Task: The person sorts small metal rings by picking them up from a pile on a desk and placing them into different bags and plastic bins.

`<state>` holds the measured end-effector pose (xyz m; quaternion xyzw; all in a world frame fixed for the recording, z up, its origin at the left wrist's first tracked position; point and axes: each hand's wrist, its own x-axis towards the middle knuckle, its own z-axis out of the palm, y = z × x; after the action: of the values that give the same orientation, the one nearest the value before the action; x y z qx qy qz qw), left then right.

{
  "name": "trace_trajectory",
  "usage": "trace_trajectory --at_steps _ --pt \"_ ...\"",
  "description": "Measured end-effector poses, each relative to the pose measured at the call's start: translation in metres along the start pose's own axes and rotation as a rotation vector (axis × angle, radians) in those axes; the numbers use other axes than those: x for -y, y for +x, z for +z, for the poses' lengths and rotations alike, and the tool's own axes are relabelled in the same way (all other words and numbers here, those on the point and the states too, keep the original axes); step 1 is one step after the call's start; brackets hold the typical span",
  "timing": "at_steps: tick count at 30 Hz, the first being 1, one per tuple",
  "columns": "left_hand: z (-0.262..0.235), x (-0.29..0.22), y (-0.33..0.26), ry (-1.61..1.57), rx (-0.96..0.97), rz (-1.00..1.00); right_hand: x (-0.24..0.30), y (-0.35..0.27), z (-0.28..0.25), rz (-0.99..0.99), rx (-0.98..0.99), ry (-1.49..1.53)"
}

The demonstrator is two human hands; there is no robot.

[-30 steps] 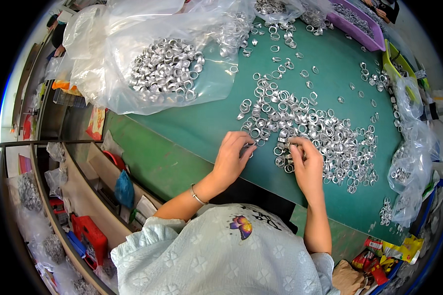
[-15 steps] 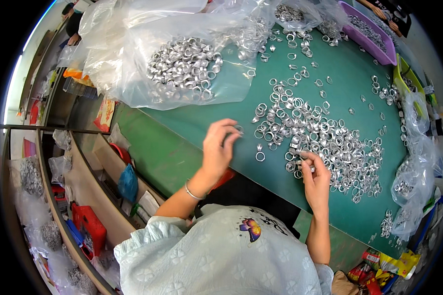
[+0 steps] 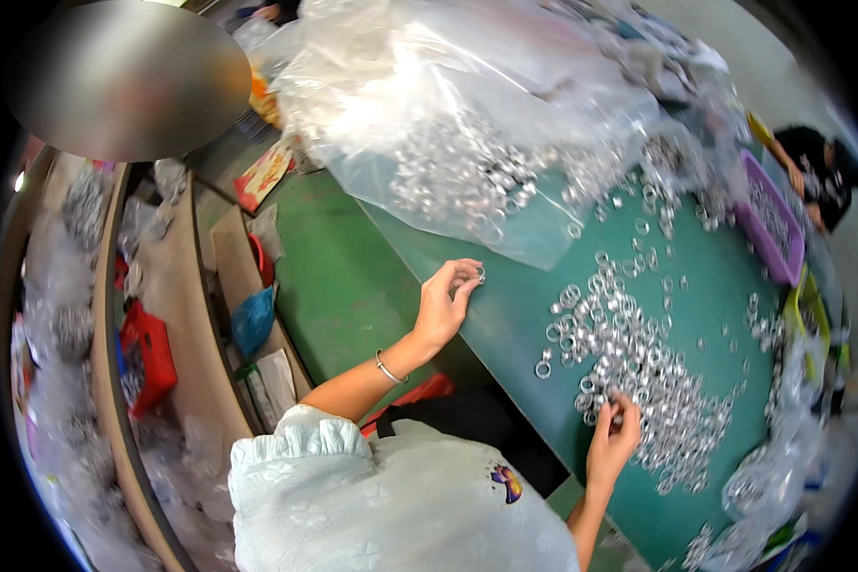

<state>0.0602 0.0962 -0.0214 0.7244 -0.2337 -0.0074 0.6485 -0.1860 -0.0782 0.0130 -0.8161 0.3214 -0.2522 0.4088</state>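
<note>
The left hand [image 3: 445, 303] pinches a small ring [image 3: 480, 275] at the mat's [image 3: 524, 324] nine o'clock edge. The right hand [image 3: 612, 440], fingers narrowed, touches the ring pile [image 3: 639, 367]. A plastic bag [image 3: 467, 143] lies at twelve o'clock.

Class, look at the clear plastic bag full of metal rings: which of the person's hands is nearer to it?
Left. The left hand is raised just below the plastic bag; the right hand is farther off, on the pile of rings.

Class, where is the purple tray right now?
In the head view, the purple tray sits at the far right of the green table, beyond the pile of metal rings, near another person's hand.
</note>
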Motion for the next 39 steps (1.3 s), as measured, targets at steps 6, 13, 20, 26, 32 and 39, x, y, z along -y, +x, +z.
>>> trace_trajectory --at_steps 6,13,20,26,32,39 --pt "-0.045 0.003 0.039 -0.057 -0.408 0.152 -0.003 -0.006 0.004 -0.040 -0.036 -0.075" --pt "-0.163 0.053 0.198 0.167 -0.658 0.149 -0.004 -0.013 0.016 -0.178 -0.044 -0.204" --pt "-0.191 0.114 0.278 0.477 0.003 0.038 -0.007 -0.020 0.022 -0.179 -0.102 -0.225" --pt "-0.180 0.131 0.290 0.595 -0.117 0.312 0.007 -0.022 0.024 -0.109 -0.105 -0.360" --pt "-0.181 0.115 0.288 0.578 -0.414 0.332 0.025 -0.019 0.027 -0.043 -0.087 -0.402" --pt "-0.213 0.125 0.330 0.592 -0.472 -0.055 0.010 -0.018 0.031 -0.033 -0.089 -0.409"
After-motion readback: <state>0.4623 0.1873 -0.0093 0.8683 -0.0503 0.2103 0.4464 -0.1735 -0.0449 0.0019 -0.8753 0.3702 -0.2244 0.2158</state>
